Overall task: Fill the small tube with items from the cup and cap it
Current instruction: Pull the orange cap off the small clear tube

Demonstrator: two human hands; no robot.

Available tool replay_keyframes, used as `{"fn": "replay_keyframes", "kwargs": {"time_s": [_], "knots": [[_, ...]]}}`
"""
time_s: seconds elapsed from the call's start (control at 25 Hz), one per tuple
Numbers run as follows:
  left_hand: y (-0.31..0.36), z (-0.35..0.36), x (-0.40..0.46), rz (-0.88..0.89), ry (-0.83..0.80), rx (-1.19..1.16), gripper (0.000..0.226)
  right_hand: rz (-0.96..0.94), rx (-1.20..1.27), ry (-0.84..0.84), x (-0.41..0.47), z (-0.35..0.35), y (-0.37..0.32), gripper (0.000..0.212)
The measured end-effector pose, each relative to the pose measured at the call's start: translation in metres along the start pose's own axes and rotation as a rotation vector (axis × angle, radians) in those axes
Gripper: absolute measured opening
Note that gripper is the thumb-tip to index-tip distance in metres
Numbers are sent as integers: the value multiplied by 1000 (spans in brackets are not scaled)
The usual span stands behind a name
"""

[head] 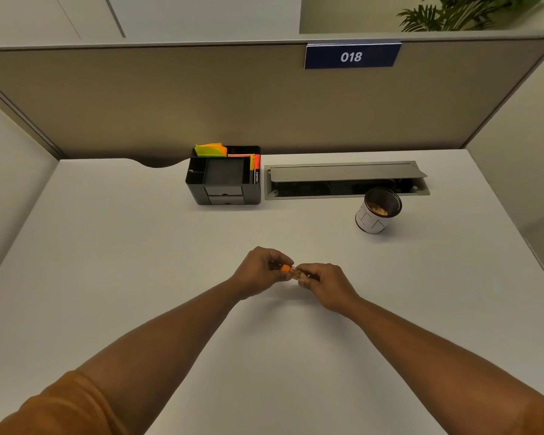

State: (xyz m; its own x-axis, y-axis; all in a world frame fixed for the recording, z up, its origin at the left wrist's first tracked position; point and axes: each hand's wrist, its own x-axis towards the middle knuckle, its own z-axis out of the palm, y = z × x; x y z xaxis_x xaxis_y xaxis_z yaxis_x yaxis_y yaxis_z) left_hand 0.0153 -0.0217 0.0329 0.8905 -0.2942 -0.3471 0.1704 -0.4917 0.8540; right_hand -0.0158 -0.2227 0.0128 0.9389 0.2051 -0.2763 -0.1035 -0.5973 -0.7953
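A small clear tube [299,273] with brownish items inside lies sideways between my two hands above the middle of the white desk [139,277]. My right hand [325,285] grips the tube's body. My left hand [259,271] pinches the orange cap [285,269] at the tube's left end; cap and tube touch. Most of the tube is hidden by my fingers. The cup [378,210], a black mesh holder with a white band, stands at the back right with small orange-brown items in it.
A black desk organiser [225,180] with coloured sticky notes and pens stands at the back centre. To its right a grey cable hatch [346,180] is open. Beige partition walls [201,98] enclose the desk on three sides.
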Motion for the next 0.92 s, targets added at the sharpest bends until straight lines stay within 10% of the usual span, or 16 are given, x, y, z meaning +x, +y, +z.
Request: {"fn": "replay_keyframes", "kwargs": {"time_s": [0.92], "knots": [[9, 7, -8, -33, 100, -3, 31, 42, -70, 5, -1, -9, -11, 18]]}}
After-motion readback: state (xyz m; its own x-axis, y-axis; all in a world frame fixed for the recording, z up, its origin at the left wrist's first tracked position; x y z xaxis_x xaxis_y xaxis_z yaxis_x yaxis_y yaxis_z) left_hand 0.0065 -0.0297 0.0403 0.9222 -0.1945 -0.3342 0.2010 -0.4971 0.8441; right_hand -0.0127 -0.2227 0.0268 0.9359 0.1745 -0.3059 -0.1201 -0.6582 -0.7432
